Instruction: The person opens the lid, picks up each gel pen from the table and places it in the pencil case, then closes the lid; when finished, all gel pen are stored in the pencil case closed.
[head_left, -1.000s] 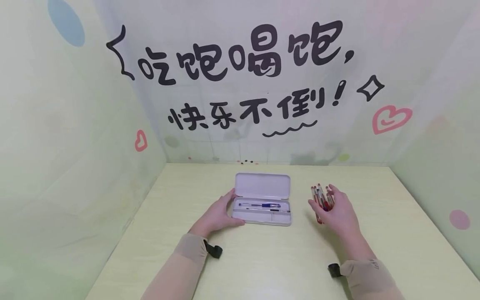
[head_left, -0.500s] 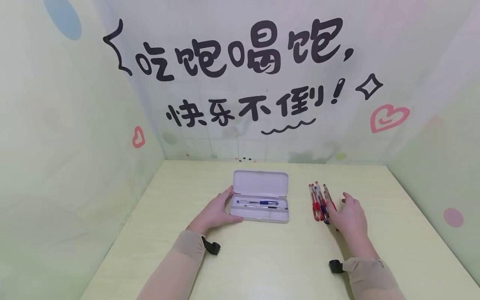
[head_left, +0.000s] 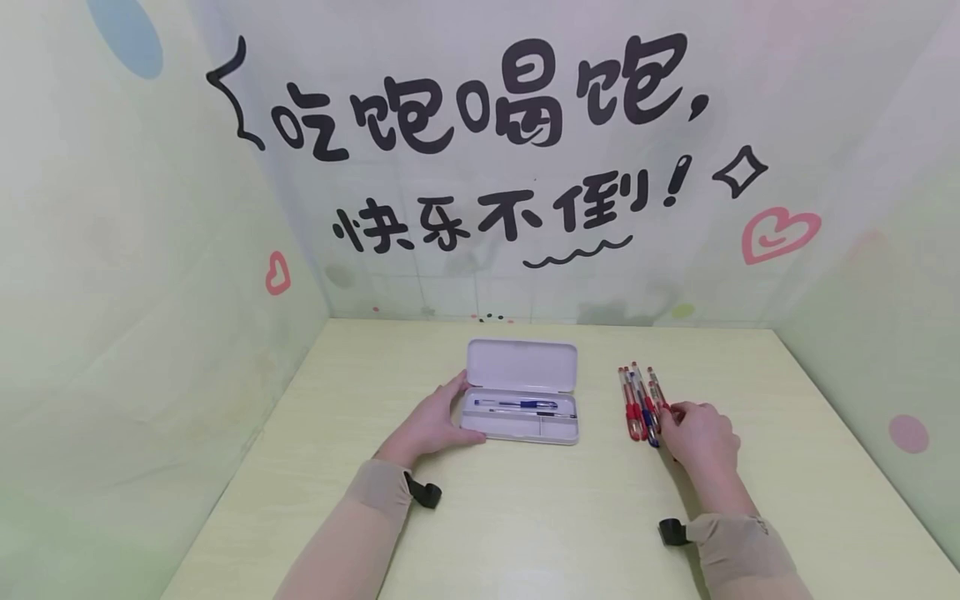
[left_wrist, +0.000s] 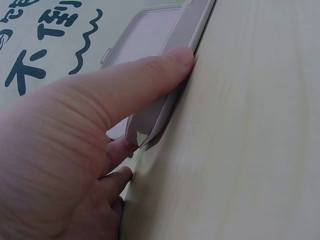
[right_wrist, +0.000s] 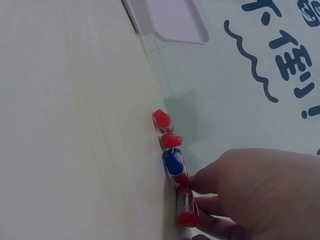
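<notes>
A pale lilac pencil case (head_left: 522, 365) lies open on the table, its lid toward the back wall. Inside it are a blue pen (head_left: 536, 405) and a dark-gripped pen (head_left: 551, 414). My left hand (head_left: 427, 425) holds the case's left end, thumb (left_wrist: 175, 60) on the front side and fingers round the end. To the right, several red pens (head_left: 630, 417) and a blue one (right_wrist: 173, 162) lie side by side. My right hand (head_left: 703, 437) pinches the red pen (right_wrist: 186, 202) at the right of the bunch between thumb and fingers.
The light wooden table (head_left: 525, 517) meets a printed back wall (head_left: 450, 292) with black lettering. Side walls stand left and right. Each sleeve cuff carries a black wrist camera (head_left: 673, 532).
My right hand came off the bunch, drew back to the right, and its spread fingers closed on the rightmost red pen. The pens now lie flatter. My left hand stays on the case.
</notes>
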